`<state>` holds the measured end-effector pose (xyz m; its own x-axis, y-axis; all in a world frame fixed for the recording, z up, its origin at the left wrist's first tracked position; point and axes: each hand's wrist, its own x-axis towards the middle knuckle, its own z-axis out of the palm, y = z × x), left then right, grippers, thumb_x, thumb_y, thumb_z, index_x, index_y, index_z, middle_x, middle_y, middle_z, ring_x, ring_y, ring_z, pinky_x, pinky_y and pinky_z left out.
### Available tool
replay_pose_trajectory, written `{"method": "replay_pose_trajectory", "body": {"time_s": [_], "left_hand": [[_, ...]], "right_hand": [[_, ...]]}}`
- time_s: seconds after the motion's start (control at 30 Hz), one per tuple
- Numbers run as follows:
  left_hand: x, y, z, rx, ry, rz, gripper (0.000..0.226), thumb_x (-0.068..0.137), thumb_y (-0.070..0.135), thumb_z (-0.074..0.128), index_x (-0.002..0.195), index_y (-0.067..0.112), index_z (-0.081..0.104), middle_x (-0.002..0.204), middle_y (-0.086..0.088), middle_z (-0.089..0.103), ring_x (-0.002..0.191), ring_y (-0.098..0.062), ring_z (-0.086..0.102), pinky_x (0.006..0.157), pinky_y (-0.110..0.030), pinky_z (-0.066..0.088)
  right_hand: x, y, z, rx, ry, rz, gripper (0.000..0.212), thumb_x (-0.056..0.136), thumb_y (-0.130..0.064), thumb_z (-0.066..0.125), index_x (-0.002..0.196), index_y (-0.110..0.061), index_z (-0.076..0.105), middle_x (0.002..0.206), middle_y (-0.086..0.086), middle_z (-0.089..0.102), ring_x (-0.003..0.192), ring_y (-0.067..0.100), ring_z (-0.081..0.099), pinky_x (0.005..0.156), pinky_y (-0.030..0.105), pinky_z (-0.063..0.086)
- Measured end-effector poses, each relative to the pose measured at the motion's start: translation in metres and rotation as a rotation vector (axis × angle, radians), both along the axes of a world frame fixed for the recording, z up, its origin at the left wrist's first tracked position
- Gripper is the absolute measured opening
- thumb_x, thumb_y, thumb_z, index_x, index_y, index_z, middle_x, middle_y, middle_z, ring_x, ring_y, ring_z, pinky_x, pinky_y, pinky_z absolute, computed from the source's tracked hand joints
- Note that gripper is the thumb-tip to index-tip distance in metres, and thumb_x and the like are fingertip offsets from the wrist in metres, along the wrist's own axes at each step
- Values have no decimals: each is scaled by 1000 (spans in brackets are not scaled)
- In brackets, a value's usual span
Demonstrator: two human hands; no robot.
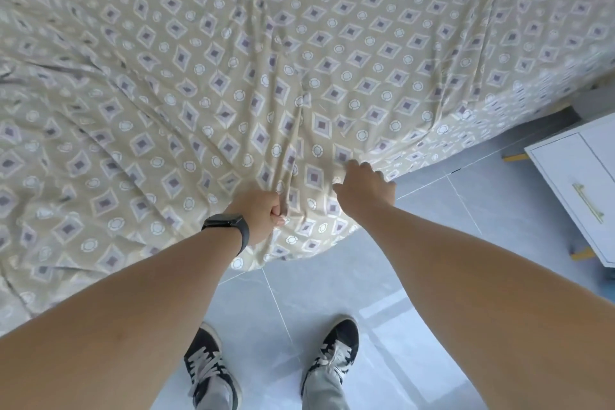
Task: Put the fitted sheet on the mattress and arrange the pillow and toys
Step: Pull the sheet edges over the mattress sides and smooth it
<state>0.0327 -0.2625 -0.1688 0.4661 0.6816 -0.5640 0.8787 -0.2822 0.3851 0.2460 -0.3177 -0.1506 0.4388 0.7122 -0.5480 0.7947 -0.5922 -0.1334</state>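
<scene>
One fitted sheet (233, 76), thin soft cloth, beige, printed with rows of purple-centred diamonds and small white rings. It lay spread over the whole bed surface, rumpled; long creases fanned out across it from the near corner. The mattress beneath was fully covered and could not be seen. At that corner the sheet hung over the edge toward the floor (416, 276), with its hem bunched and curled.

Two hands, both at the near corner of the sheet, close together but not touching. Left hand (263, 215) was a tight fist clamped on a gathered pleat of the cloth. Right hand (364, 188) lay knuckles up on the corner edge just right of the left, fingers bent over the sheet; fingertips were hidden in the fabric, so the hold itself could not be made out. One dark watch (229, 226), smooth band, on the left wrist.

Floor of pale grey glossy tiles with thin joints, below the sheet corner. Two dark lace-up shoes (209, 373) with pale laces stood on it, partly cut off by the frame. One white flat-fronted cabinet (585, 183) with a slim brass-coloured bar handle, right of the sheet corner, cut off at the frame edge. Far parts of the sheet were blurred.
</scene>
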Motion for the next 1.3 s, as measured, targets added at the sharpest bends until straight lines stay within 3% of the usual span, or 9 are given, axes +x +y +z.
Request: {"method": "replay_pose_trajectory", "body": {"time_s": [0.23,0.4,0.6,0.73,0.83,0.97,1.1,1.17,1.3], "left_hand": [[-64,14,24,-32,-209,212,17,89,15,72,78,19,60,75,7,59,70,-13,55,60,-21,39],[-167,43,26,28,105,296,2,94,15,56,93,16,54,101,-4,59,89,-25,58,74,-34,48],[-295,52,7,-109,331,345,54,89,22,65,138,9,45,135,-16,46,106,-35,59,86,-41,54],[-373,44,-8,-114,368,553,88,81,42,75,149,15,26,157,-18,19,133,-44,40,98,-49,49],[-409,35,-13,-13,355,723,89,81,47,70,148,16,20,147,-14,23,133,-40,33,103,-49,43],[-438,30,-17,44,384,961,110,57,74,71,143,26,21,142,-8,22,128,-36,29,98,-54,45],[-448,35,-13,-21,-30,1232,76,82,38,74,140,16,29,107,-8,55,97,-30,60,76,-41,53],[-458,34,-13,-85,-134,1153,46,92,32,64,128,12,43,93,-3,57,86,-27,60,66,-34,45],[-485,14,-13,-177,-64,963,37,99,30,57,131,13,50,124,-11,62,106,-31,61,86,-37,49]], "right_hand": [[-84,12,9,48,67,226,44,99,-41,52,139,-24,44,129,2,47,120,28,50,93,44,42],[-155,39,26,191,8,390,47,95,-38,54,138,-22,43,131,2,46,118,28,49,95,44,42],[-275,80,28,166,73,552,48,96,-39,59,137,-21,45,133,3,44,123,28,45,97,43,42],[-353,96,19,78,116,685,52,94,-42,60,140,-22,44,135,3,44,124,27,44,95,43,43],[-409,103,9,20,111,807,57,94,-45,61,142,-22,41,140,3,43,128,29,44,97,44,44],[-473,99,-12,-47,113,922,61,94,-53,59,143,-22,40,148,4,37,141,29,35,96,47,46],[-502,98,-34,-15,49,946,33,93,-26,61,125,-22,53,124,1,55,125,24,47,82,40,47],[-509,100,-36,-28,45,968,16,95,-21,56,110,-24,57,111,-1,61,117,24,52,76,38,42],[-523,97,-18,-216,130,1057,9,96,-26,51,87,-28,50,98,-3,61,101,25,58,74,35,45]]}}
